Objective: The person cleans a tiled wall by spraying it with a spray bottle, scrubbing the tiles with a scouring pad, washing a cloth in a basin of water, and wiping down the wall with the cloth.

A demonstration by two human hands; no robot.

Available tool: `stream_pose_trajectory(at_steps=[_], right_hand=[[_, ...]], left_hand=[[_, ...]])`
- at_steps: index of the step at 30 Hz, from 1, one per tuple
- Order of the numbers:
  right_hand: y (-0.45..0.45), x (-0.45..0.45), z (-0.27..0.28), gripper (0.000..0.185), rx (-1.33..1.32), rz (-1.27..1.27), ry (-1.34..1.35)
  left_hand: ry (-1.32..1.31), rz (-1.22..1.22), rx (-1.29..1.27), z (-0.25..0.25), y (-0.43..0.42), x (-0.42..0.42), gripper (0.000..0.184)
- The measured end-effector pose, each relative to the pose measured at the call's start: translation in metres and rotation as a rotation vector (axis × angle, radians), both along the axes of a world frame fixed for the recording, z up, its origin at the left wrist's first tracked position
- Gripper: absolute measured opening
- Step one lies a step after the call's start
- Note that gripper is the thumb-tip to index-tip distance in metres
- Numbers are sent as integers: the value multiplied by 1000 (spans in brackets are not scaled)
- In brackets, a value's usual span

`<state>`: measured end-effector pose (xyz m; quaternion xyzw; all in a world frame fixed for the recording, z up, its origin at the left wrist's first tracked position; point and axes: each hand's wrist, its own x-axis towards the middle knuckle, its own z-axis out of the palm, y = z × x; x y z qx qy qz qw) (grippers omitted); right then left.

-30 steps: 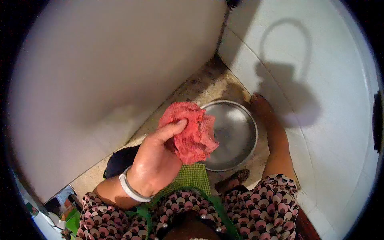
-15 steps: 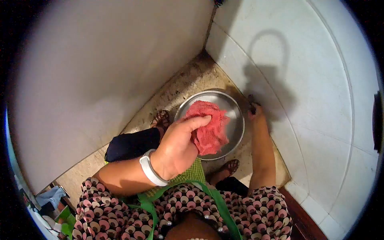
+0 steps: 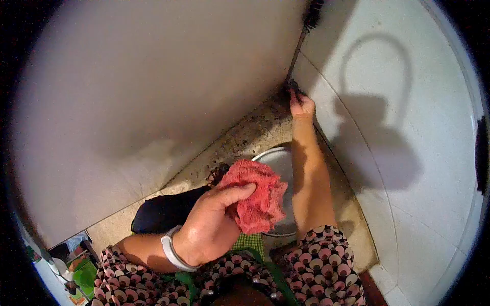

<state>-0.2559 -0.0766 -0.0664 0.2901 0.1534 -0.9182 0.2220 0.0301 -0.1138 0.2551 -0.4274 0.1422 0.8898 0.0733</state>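
Observation:
My left hand (image 3: 212,224) is closed on a crumpled red cloth (image 3: 255,196), with the thumb pressed on top, held above a round metal basin (image 3: 273,158). The cloth and my right forearm cover much of that basin. Stretched far forward, my right hand (image 3: 302,104) reaches into the corner where the two walls meet. Its fingers are closed around a small dark thing (image 3: 293,85) whose kind I cannot make out.
A smooth beige wall (image 3: 143,92) rises on the left and a pale tiled wall (image 3: 408,214) on the right. Dark specks cover the floor (image 3: 245,130) near the corner. A thin rod with a dark bristly top (image 3: 312,15) stands in the corner. Green and white items (image 3: 84,275) lie at lower left.
My right hand has moved forward and left, from beside the basin along the right wall into the corner, with the dark thing. My left hand still holds the cloth. The camera view has shifted.

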Motion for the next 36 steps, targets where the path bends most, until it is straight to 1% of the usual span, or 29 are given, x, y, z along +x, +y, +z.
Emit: stream_pose_trajectory(at_steps=[1, 2, 3, 5, 6, 8, 10, 12, 13, 15, 16, 17, 18, 19, 21, 22, 23, 24, 27, 28, 30, 31, 32, 34, 35, 36], right_hand=[[-12, -2, 1, 38, 32, -83, -49], [-21, -5, 3, 53, 63, -168, -98], [-25, -6, 5, 53, 48, -168, -95], [-27, -7, -6, 52, -19, -244, -181], [-30, -6, 1, 49, -3, -227, -103], [-34, -9, 18, 48, -7, -200, -68], [-21, -5, 54, 46, 24, -165, -28], [-14, -5, 88, 41, -119, -54, 116], [-10, -4, 110, 41, -103, -47, 125], [-4, -3, 156, 24, 299, 155, 626], [-2, 0, 184, 24, 309, 167, 632], [-1, 5, 211, 25, 461, 176, 731], [-1, 9, 225, 28, 612, 188, 832], [-1, 10, 226, 28, 619, 210, 836], [-1, 6, 224, 29, 366, 187, 720], [-5, 25, 238, 33, 808, 230, 774], [-2, 16, 206, 33, 805, 234, 772], [4, 0, 145, 35, 711, 255, 898], [-4, -7, 91, 35, -10, 119, 407], [4, 3, 61, 35, 425, 216, 545], [4, -1, 17, 35, 503, 109, 287], [4, -8, 14, 36, 137, -79, -96], [18, -2, 8, 36, 129, -84, -106], [63, 29, 15, 41, 1348, 723, 718], [74, 32, 8, 41, 1367, 717, 711], [94, 33, -16, 44, 1513, 678, 522]], left_hand=[[-16, -1, -7, 2, -1, -1, 32], [-27, -14, -4, 5, -2, -1, 32], [-23, -14, -19, 6, -2, -2, 32], [-41, -27, 6, 8, -4, -2, 32], [-64, -7, 14, 8, -3, -2, 32], [-16, -8, 12, 6, -5, -1, 32], [36, 1, 44, 6, -4, 1, 32], [96, -2, 16, 6, -4, 2, 31], [105, 5, 32, 5, -4, 4, 31], [163, -14, 44, 0, -3, 7, 36], [153, -22, 29, -2, 0, 6, 34], [153, -7, 42, -4, 1, 5, 34], [182, -11, 59, -7, 2, 5, 34], [209, -14, 76, -10, 3, 5, 33], [195, 7, 79, -12, 6, 7, 33], [181, 2, 75, -14, 6, 7, 34], [163, -2, 70, -17, 6, 7, 35], [155, 1, 62, -21, 7, 7, 35], [143, 9, 14, -10, 3, 5, 36], [153, 1, -3, -9, 3, 5, 36], [165, -18, -37, -9, 1, 1, 36], [148, -6, -6, -11, 1, 0, 36], [128, 7, 27, -13, 2, 1, 36], [123, -1, 13, -15, 1, 1, 37], [138, -9, 5, -15, 0, -1, 37], [143, -26, 6, -14, 0, 0, 37]])
